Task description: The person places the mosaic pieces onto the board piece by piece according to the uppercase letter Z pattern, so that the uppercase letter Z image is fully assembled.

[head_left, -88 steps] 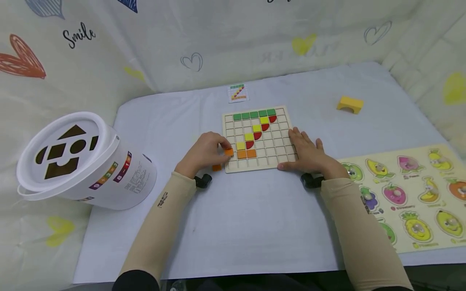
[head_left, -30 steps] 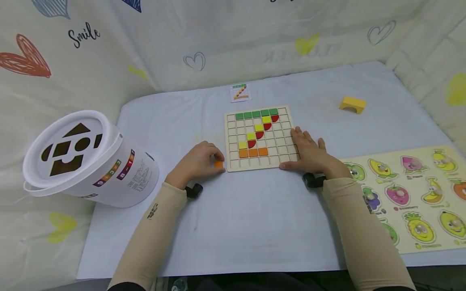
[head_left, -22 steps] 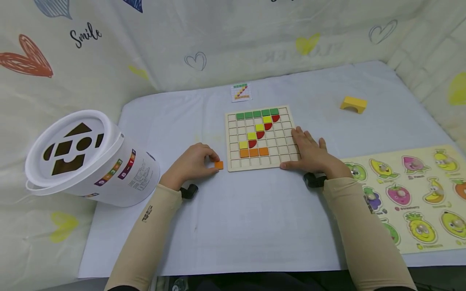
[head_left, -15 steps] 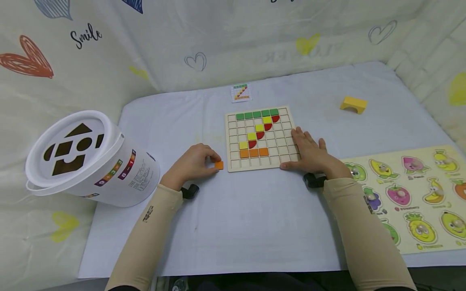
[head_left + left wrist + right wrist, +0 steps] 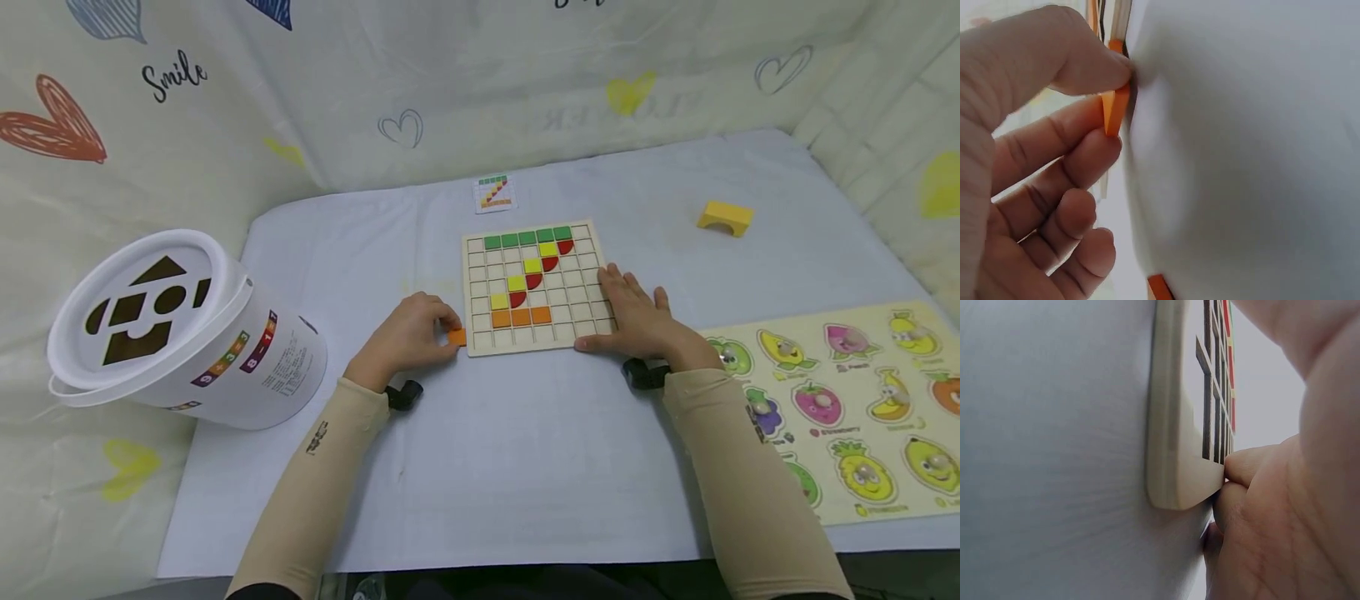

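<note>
My left hand (image 5: 411,335) pinches an orange square tile (image 5: 1115,114) between thumb and fingers, close beside the left edge of the wooden grid board (image 5: 570,292). On the board lie a row of green tiles (image 5: 527,238), a slanting line of yellow squares (image 5: 516,283) and red quarter-round pieces (image 5: 534,282), and three orange tiles (image 5: 521,317) in a lower row. A second loose orange tile (image 5: 1160,287) shows at the bottom of the left wrist view. With its fingers spread, my right hand (image 5: 643,321) rests against the board's right edge.
Behind the board lies a small pattern card (image 5: 494,193). A white bucket (image 5: 247,358) with shape cut-outs in its lid leans at the left. To the right are a yellow arch block (image 5: 725,217) and a fruit puzzle board (image 5: 840,421).
A third orange tile has been added to the lower row since the earliest frame. My left hand drew back left, took another orange tile, and now brings it right to the board's edge.
</note>
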`<state>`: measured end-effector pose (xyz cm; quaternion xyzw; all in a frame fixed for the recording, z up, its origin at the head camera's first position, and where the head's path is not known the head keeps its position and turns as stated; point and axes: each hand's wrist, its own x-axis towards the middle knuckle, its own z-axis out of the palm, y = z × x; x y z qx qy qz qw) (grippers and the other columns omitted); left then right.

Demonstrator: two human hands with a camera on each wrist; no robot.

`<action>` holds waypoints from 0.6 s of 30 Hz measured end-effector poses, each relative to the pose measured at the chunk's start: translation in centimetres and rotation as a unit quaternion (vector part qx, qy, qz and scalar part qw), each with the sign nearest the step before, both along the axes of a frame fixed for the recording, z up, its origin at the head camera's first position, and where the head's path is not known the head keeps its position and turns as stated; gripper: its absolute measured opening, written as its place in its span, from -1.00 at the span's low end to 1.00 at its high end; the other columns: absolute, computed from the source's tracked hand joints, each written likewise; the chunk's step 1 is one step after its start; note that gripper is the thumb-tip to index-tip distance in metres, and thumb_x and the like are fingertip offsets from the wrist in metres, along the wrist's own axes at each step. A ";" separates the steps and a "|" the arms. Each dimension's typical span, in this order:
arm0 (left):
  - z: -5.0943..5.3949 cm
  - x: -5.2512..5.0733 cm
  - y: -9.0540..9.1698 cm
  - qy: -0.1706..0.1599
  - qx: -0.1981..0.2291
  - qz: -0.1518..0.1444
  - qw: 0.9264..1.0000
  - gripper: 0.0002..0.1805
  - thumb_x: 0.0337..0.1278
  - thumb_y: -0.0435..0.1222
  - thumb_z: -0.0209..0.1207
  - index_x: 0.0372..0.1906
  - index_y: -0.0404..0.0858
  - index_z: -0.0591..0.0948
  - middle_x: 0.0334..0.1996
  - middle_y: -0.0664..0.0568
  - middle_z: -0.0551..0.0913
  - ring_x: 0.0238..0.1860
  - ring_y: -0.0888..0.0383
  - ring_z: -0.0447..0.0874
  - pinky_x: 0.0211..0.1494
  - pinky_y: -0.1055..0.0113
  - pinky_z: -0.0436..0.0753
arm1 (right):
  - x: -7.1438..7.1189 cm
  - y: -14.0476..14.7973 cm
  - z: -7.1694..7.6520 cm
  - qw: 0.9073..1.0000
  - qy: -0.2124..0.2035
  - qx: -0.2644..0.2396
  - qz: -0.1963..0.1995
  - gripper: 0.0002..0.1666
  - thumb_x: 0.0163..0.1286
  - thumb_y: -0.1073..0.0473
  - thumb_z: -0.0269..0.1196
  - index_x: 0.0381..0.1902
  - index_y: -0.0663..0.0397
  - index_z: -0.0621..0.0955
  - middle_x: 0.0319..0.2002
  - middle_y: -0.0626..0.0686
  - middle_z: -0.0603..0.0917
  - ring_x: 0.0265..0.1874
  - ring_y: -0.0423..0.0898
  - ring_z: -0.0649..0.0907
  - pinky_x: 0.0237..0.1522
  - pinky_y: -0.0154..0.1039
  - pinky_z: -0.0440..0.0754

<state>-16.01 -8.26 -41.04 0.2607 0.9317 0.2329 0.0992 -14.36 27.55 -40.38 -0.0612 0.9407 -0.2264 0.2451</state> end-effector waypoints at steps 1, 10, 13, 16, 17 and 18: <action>0.1 -0.1 0.2 0.003 -0.007 0.001 1.000 -0.80 -0.04 -0.28 0.42 -0.22 -0.14 0.79 -0.29 0.11 0.74 -0.16 0.09 0.53 0.01 0.22 0.57 | 0.0 0.0 0.0 1.000 0.000 0.000 -0.001 0.56 0.20 -0.40 0.43 0.69 0.09 -0.31 0.69 0.23 -0.39 0.67 0.34 -0.29 0.52 0.51 -0.47; 0.5 -0.5 1.1 0.021 -0.050 0.011 0.998 -0.78 -0.11 -0.26 0.39 -0.24 -0.14 0.79 -0.31 0.11 0.73 -0.18 0.08 0.53 -0.03 0.23 0.58 | 0.1 0.0 0.0 1.000 -0.001 0.003 -0.002 0.57 0.20 -0.39 0.43 0.69 0.11 -0.31 0.69 0.23 -0.39 0.67 0.33 -0.30 0.52 0.50 -0.47; 0.7 -0.6 1.2 0.027 -0.049 0.012 0.998 -0.77 -0.13 -0.27 0.39 -0.24 -0.15 0.79 -0.30 0.11 0.75 -0.18 0.08 0.55 0.00 0.23 0.59 | 0.1 0.0 0.1 1.000 -0.003 0.005 -0.002 0.57 0.20 -0.41 0.43 0.69 0.10 -0.32 0.69 0.22 -0.41 0.67 0.32 -0.31 0.52 0.50 -0.48; 0.9 -0.7 1.5 0.030 -0.045 0.015 0.998 -0.78 -0.13 -0.26 0.40 -0.26 -0.15 0.79 -0.30 0.11 0.75 -0.19 0.08 0.56 0.00 0.22 0.60 | 0.1 0.0 0.1 1.000 -0.004 0.003 -0.003 0.56 0.21 -0.40 0.43 0.69 0.09 -0.32 0.69 0.21 -0.40 0.67 0.32 -0.31 0.52 0.49 -0.49; 1.0 -0.7 1.6 0.029 -0.042 0.015 0.999 -0.79 -0.13 -0.27 0.41 -0.26 -0.15 0.79 -0.29 0.11 0.75 -0.19 0.08 0.57 0.01 0.22 0.60 | 0.1 0.0 0.1 1.000 -0.004 0.003 -0.004 0.57 0.21 -0.40 0.43 0.69 0.09 -0.32 0.69 0.21 -0.40 0.68 0.31 -0.31 0.52 0.49 -0.49; 1.1 -0.8 1.8 0.028 -0.038 0.014 0.999 -0.79 -0.12 -0.26 0.41 -0.27 -0.15 0.79 -0.29 0.11 0.75 -0.18 0.09 0.56 0.01 0.23 0.60 | 0.1 0.0 0.1 1.000 -0.003 0.003 -0.003 0.57 0.21 -0.40 0.43 0.69 0.09 -0.33 0.69 0.21 -0.40 0.68 0.31 -0.31 0.52 0.49 -0.49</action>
